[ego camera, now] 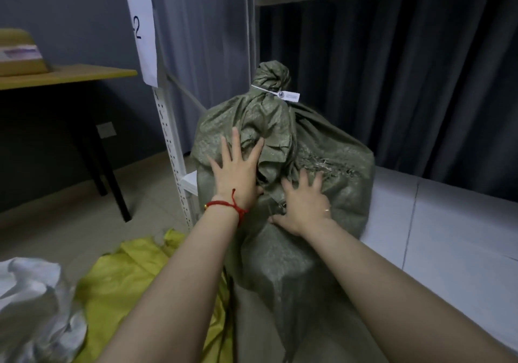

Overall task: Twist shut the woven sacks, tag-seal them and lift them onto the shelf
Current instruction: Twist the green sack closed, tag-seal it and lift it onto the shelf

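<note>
Dark curtains (392, 82) hang behind the white shelf (448, 222). On its lowest board rests the green woven sack (344, 194), its neck twisted and sealed with a white tag (290, 95). The left hand (238, 172) and right hand (304, 202) press flat on the sack, fingers (235, 144) spread apart.

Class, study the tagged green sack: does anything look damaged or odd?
Yes: the green sack has a frayed tear on its upper side, just above the right hand, with loose strands poking out.
</note>
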